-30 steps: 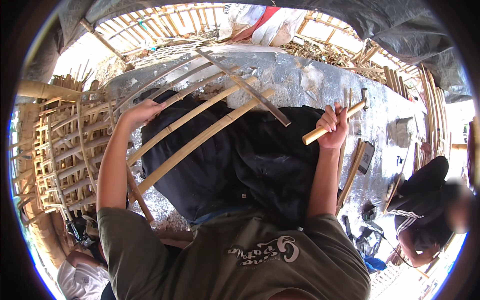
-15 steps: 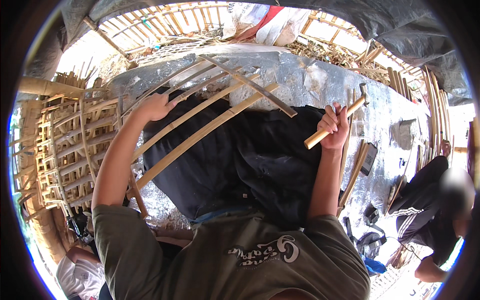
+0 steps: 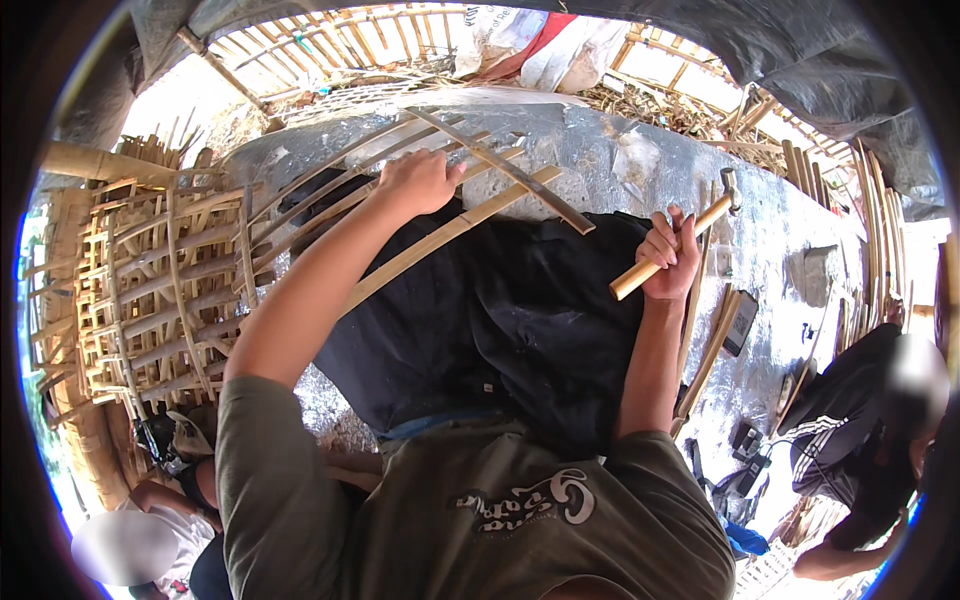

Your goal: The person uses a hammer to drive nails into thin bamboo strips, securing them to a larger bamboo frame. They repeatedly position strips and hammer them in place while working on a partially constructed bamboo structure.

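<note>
Your left hand [image 3: 420, 182] rests on the curved bamboo slats [image 3: 330, 205], fingers curled together over them near the far edge of the silver-covered work table [image 3: 640, 165]. The slats fan out from under that hand toward the table's left edge, and one broad pale slat [image 3: 450, 235] runs diagonally across the black cloth [image 3: 500, 320] spread over your lap and the table's near side. A darker flat strip [image 3: 510, 172] lies crosswise over the slat ends, just right of your fingers.

Your right hand [image 3: 672, 255] is fisted around the wooden handle of a hammer [image 3: 680, 245], fingers wrapped tightly, the metal head [image 3: 730, 185] raised over the table's right half, apart from the slats.

Just beside your right forearm, several loose bamboo strips [image 3: 705, 350] lean along the table's right side, with a small dark block [image 3: 742, 322] touching them. A woven bamboo frame [image 3: 150, 290] stands off the table's left edge. More bamboo lengths [image 3: 880, 230] are stacked at the far right. Another person in a dark striped jacket [image 3: 840, 440] crouches beyond the table's right corner, and a second person [image 3: 160, 520] sits low at your left.
</note>
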